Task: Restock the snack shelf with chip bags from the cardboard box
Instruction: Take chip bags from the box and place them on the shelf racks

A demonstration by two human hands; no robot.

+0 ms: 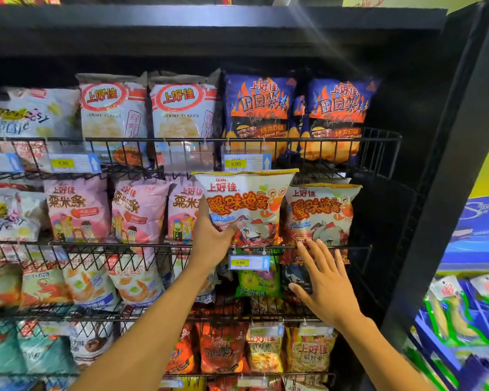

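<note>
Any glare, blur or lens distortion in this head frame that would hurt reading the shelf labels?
Head view: a light streak flares across the top shelf; wide-angle bending curves the wire rail at the right; the hanging packets at the far right and the bags at the left edge are smeared; the crab-flavour bag in the left hand stays sharp, price tag readable.

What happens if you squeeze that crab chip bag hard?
Probably it squashes: the crab chip bag looks puffy with air. The left hand holds it alone, so it seems light. Its shiny wrapper may be slippery.
</note>
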